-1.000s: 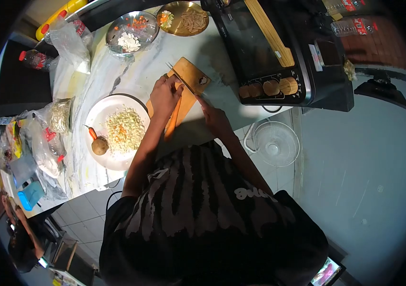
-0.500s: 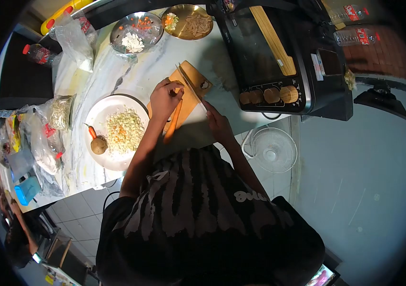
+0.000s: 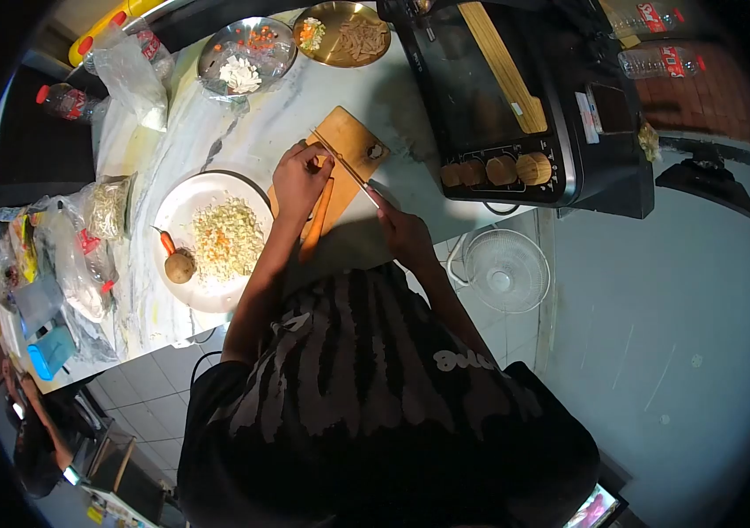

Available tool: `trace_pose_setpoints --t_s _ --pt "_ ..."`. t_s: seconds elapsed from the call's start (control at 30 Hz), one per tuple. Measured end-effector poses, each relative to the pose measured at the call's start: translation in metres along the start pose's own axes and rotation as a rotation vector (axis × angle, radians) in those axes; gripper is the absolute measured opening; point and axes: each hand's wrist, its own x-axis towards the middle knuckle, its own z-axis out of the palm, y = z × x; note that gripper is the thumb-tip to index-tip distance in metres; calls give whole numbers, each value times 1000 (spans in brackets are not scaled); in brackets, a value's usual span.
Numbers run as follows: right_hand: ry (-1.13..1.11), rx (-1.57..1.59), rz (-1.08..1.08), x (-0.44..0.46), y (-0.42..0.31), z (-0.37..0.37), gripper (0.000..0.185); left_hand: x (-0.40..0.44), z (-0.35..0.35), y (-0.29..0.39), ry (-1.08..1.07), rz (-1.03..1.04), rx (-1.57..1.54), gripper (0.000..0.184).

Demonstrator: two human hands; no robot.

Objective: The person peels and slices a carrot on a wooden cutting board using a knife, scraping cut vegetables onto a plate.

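My right hand [image 3: 408, 238] is wrapped round the handle of a kitchen knife [image 3: 340, 157]. Its blade slants up and left across a wooden cutting board [image 3: 353, 132], close to my left fingertips. My left hand [image 3: 298, 182] is closed over the board, its curled fingers pinching what looks like a small piece of carrot, mostly hidden. A longer carrot [image 3: 315, 231] lies beside that hand, along the board's near part. To the left, a white plate [image 3: 174, 195] holds finely chopped pale and orange vegetables [image 3: 227, 242], a red chili [image 3: 166, 241] and a round brown potato [image 3: 180, 267].
At the back are a metal plate [image 3: 208, 63] with white and orange pieces and another plate [image 3: 333, 57] with brown strips. A black oven [image 3: 445, 97] stands right. Bags and bottles [image 3: 67, 255] crowd the left. A fan [image 3: 503, 277] is below; another person's arm [image 3: 45, 418] shows lower left.
The knife has swung further left at its tip, now across the board nearer my left fingers. My right hand has shifted slightly down and right. The view has moved a little.
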Motion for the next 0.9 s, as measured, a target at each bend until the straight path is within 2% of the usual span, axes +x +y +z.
trace_pose_setpoints --t_s 0.13,0.3,0.4,0.47,0.5,0.53,0.6,0.73,0.8,0.9 --pt "84 -49 -31 4 9 3 44 2 -1 2 20 12 -3 19" --pt "47 -6 43 10 12 -4 41 3 -7 9 -13 3 -17 23" --pt "53 -28 -17 9 9 -5 42 6 -19 27 -74 -105 -170 24" --pt "83 -59 -80 9 5 -8 43 11 -33 44 116 157 -58 26" --pt "51 -69 -29 9 1 -11 42 11 -40 54 -2 174 -50 26" --pt "16 -77 24 7 -2 -13 41 12 -39 56 -4 174 -48 26" --pt "49 -70 -15 6 0 -11 41 18 -37 55 -158 304 262 24" --pt "80 -133 -38 3 4 -12 42 26 -19 39 -206 366 373 20" --pt "114 -132 -63 1 8 -12 42 32 -11 35 -261 336 379 24" --pt "148 -147 -89 0 14 -13 43 34 1 31 -274 411 404 30"
